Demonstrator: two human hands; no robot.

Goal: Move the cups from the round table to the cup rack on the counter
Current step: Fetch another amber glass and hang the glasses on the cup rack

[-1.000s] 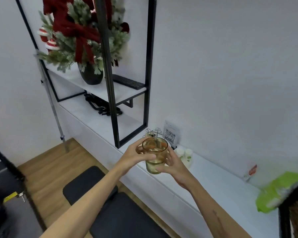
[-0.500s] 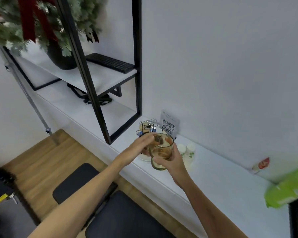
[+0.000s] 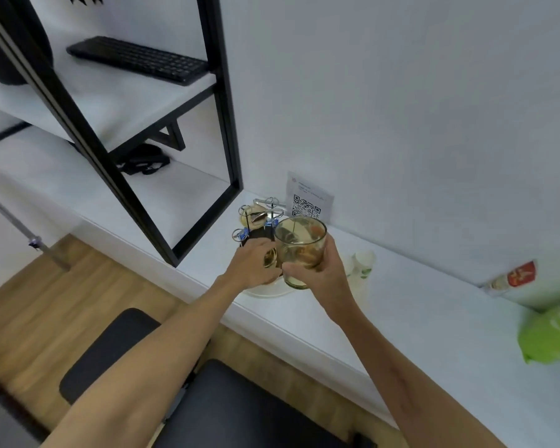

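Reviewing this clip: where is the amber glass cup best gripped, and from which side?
Round its lower wall, from the side nearest the person, as the right hand grips the amber glass cup now. It is upright, handle-free, and the cup rack crowds its far side.

**Office / shared workspace**

White counter (image 3: 401, 318) along a plain wall. Black keyboard (image 3: 136, 58) on a black-framed shelf (image 3: 220, 92) at 11 o'clock, QR code sign (image 3: 307, 200) at 12, black padded seats (image 3: 240, 405) at 6, wood floor.
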